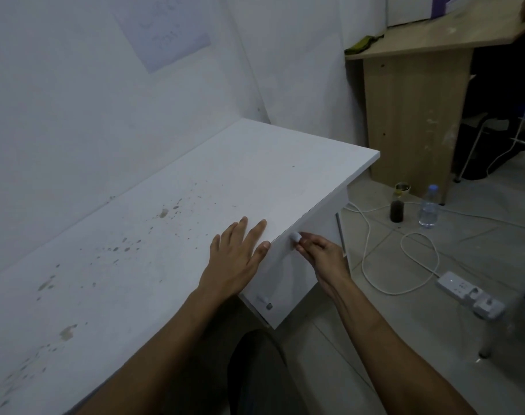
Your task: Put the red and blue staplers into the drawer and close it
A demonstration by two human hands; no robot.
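Forearms: yours, both extended. Left hand (pixel 236 259): flat, fingers spread, palm down on counter (pixel 135 235). Right hand (pixel 318 253): grip pinching drawer (pixel 297 280) knob (pixel 295 236).

Left hand (pixel 237 259): flat, fingers spread, on the desk top (pixel 165 235) at its front edge; bare top stretches beyond the fingertips and to its left.
Beyond left hand: wall (pixel 75 100) closes the far side of the top.
Right hand (pixel 318 253): fingertips pinched on the small knob (pixel 295 236) of the drawer front (pixel 291 283), just right of the left hand.
Right of right hand: open air over the floor.
Floor below right hand: looped white cable (pixel 405 265), power strip (pixel 461 290), clear bottle (pixel 429 206), dark jar (pixel 396 210).
Far right: wooden desk (pixel 411 115), well apart.
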